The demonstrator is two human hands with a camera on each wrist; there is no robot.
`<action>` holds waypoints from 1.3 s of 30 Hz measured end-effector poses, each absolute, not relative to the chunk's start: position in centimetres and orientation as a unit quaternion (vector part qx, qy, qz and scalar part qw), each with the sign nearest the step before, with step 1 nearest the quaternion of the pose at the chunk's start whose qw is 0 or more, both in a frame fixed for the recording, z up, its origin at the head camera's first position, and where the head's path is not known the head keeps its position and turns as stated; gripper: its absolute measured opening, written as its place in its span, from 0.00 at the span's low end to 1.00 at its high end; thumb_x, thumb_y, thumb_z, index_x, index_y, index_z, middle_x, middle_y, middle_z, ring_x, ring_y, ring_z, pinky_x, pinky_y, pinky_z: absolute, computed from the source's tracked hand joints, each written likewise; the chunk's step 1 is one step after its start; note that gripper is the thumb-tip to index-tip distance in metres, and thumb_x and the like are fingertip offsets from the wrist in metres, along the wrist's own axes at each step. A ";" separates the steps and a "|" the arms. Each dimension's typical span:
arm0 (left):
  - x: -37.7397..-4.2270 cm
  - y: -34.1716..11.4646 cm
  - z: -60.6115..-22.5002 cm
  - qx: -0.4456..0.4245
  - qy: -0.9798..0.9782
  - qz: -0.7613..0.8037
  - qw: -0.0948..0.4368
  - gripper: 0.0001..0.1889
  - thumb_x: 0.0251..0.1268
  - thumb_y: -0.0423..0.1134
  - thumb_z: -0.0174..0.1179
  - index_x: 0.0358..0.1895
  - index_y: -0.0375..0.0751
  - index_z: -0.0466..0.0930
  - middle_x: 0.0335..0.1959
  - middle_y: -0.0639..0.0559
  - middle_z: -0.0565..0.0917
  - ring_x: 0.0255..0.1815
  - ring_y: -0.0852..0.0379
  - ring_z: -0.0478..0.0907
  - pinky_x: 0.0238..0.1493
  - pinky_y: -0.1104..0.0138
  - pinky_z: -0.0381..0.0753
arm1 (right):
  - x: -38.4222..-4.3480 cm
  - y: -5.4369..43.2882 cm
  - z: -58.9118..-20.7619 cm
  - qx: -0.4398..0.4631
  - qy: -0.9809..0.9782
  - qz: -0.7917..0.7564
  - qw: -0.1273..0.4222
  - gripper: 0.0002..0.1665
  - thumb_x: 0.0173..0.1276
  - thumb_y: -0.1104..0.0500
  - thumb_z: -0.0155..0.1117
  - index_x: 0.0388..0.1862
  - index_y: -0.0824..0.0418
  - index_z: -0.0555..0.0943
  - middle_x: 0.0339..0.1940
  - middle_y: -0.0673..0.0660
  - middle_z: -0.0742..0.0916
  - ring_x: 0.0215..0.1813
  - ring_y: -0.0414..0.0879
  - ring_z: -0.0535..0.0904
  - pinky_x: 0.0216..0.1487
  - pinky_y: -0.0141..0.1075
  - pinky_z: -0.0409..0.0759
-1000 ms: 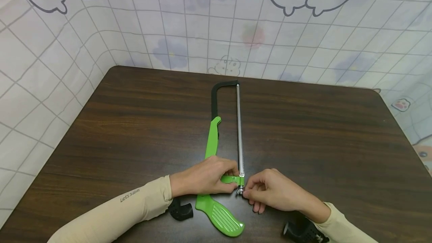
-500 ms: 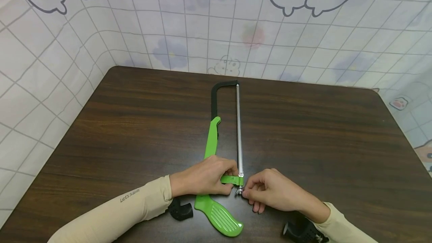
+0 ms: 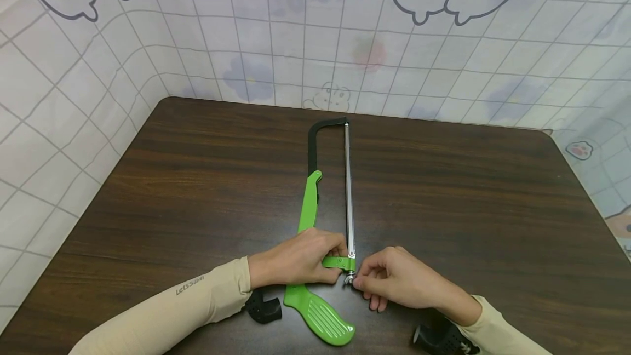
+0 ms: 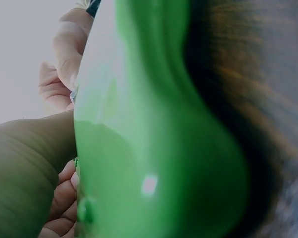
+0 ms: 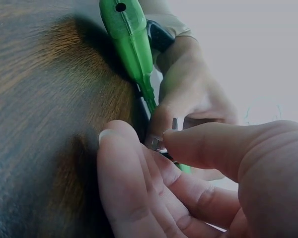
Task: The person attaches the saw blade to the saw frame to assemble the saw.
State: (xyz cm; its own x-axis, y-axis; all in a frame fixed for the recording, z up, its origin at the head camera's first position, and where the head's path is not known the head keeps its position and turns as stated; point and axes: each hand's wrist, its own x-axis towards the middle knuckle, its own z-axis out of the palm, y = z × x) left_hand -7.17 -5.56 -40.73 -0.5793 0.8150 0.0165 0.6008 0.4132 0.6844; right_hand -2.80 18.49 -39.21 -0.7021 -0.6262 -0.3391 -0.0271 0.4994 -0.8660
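A hacksaw [image 3: 308,201] with a green handle and a black front bow lies flat on the table, bow end away from me. Its straight silver blade bar [image 3: 349,196] runs along the right side, down to a green bracket. My left hand [image 3: 305,256] grips the frame just above the handle, fingers curled by the bracket; the palm side is hidden in the head view. At the near end of the bar sits a small silver wing nut [image 3: 349,279]. My right hand [image 3: 404,278] pinches it between thumb and index finger, while the other fingers curl below.
The dark wood table [image 3: 468,196] reaches back to a grid-patterned curtain [image 3: 296,32]. Black wrist camera mounts [image 3: 264,310] sit under both wrists, close to the tabletop. The saw's rounded handle fills much of the left wrist view.
The saw has shifted very slightly left in the head view. Both hands keep nearly the same places and the same holds.
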 end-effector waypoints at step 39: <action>-7.1 -5.6 -40.9 0.432 0.825 0.327 0.162 0.06 0.64 0.38 0.67 0.41 0.46 0.79 0.27 0.60 0.74 0.25 0.70 0.63 0.30 0.78 0.64 | -2.5 18.2 -39.5 -0.207 0.794 -0.466 0.331 0.13 0.74 0.48 0.67 0.36 0.55 0.90 0.25 0.52 0.90 0.24 0.42 0.87 0.29 0.40 0.86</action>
State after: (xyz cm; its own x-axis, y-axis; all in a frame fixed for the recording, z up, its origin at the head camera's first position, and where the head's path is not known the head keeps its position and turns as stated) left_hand -7.09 -5.62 -40.89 -0.5747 0.8182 0.0156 0.6065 0.4131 0.6793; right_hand -2.52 18.19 -39.52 -0.6947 -0.6376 -0.3330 -0.0202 0.4800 -0.8770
